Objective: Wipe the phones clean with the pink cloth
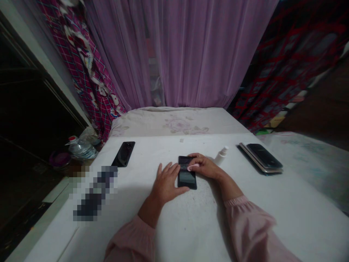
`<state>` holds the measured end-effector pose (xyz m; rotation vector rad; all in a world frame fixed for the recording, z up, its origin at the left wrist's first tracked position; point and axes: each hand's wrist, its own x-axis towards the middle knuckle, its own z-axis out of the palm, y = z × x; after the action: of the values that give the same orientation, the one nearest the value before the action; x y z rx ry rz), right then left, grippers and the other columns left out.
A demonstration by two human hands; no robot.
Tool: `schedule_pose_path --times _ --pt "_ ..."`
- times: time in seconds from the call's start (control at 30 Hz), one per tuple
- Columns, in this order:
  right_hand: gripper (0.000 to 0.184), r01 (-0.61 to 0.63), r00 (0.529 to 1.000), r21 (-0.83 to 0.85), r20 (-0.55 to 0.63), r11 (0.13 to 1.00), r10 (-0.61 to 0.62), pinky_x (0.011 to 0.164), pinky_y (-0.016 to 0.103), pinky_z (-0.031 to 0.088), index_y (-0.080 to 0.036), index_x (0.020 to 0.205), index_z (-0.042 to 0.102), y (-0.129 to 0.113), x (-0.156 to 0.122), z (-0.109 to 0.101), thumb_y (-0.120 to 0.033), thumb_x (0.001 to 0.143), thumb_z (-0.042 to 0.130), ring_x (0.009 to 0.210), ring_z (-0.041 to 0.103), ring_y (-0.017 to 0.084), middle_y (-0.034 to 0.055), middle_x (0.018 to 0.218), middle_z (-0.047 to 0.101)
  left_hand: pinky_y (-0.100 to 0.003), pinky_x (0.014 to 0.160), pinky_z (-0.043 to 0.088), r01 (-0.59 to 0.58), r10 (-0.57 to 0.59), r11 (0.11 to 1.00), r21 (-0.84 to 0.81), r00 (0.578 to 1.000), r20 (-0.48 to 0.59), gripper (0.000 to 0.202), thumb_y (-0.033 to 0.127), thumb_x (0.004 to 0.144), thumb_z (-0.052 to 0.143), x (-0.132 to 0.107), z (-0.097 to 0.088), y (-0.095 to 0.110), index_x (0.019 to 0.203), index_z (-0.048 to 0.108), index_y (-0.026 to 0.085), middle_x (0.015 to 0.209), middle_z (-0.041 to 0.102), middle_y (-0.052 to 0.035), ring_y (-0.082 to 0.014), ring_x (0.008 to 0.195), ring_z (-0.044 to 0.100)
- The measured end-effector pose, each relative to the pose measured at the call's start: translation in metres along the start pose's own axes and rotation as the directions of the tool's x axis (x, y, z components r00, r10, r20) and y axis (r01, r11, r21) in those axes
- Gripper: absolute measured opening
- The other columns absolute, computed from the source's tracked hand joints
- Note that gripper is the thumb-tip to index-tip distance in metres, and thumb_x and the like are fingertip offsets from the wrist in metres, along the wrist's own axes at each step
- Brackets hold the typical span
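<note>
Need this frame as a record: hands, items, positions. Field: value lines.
left hand: fingers spread, touching the edge of a black rectangular phone
right hand: pinching a small pink cloth-like piece on that phone
beyond right wrist: white plastic spray bottle
far right: stack of dark and pale flat phones
left side: glossy black phone; pixelated patch, contents unreadable
surface: white-covered table

Blocky blurring masks some dark thing (94, 194) at lower left, so I can't tell what it is. Mid-frame, the right hand (204, 166) covers part of a pink cloth (194, 167). Both sleeves (249, 222) run off the bottom edge.
</note>
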<state>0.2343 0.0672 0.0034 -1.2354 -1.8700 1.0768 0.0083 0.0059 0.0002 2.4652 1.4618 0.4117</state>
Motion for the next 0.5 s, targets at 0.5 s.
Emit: schedule_pose_path --times 0.5 --pt "0.017 -0.071 0.933 -0.218 -0.360 0.973 -0.013 0.081 0.035 0.050 -0.022 0.085 0.074 0.003 0.010 0.021 -0.033 0.081 0.061 0.086 0.066 0.022 0.0056 0.088 0.073 -0.060 0.118 0.007 0.003 -0.003 1.000 -0.008 1.000 0.010 0.084 0.071 0.079 0.060 0.000 -0.001 0.001 0.145 0.041 0.024 0.150 0.044 -0.0108 -0.0335 0.142 0.031"
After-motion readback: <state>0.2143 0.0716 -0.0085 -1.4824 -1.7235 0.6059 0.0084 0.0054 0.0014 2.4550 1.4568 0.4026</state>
